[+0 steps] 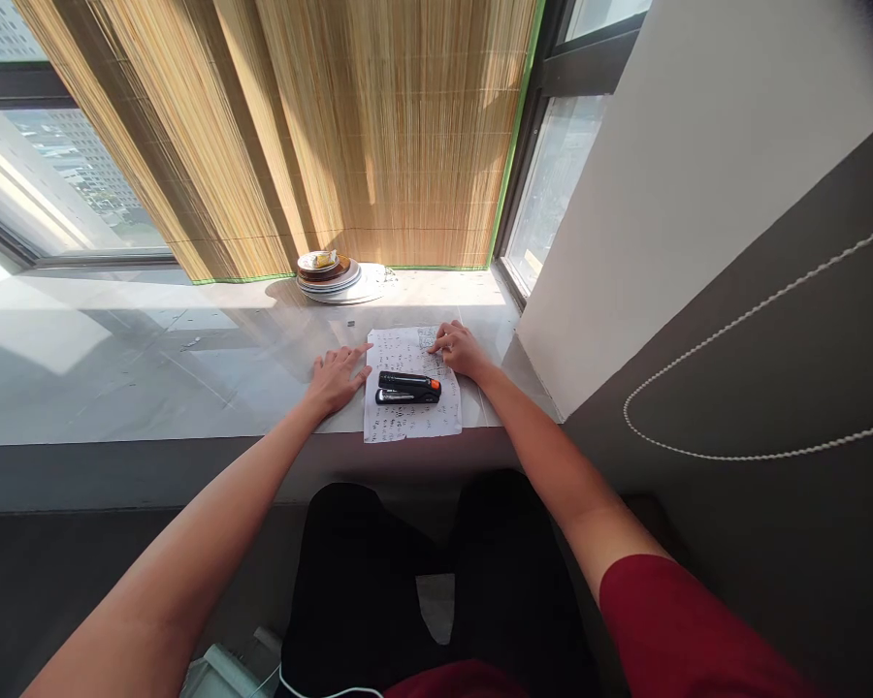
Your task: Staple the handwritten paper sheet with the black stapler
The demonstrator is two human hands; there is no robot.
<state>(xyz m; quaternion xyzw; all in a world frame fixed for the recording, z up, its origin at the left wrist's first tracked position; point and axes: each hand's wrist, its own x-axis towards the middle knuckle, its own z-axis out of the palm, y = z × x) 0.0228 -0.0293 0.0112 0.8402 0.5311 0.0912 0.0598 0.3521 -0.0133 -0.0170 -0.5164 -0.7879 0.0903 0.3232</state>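
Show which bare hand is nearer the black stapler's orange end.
The right hand, at the upper right of the white handwritten paper; the left hand is nearer the other end of the stapler.

The paper (414, 421) is a white sheet covered in rows of dark handwriting, with denser writing at its upper right. It lies flat and upright to the view on the pale ledge (189, 388), its uneven lower edge reaching just past the ledge's front. The stapler (407, 382), black with an orange part at its right end and a silvery strip along its lower arm, rests crosswise on the paper's lower half
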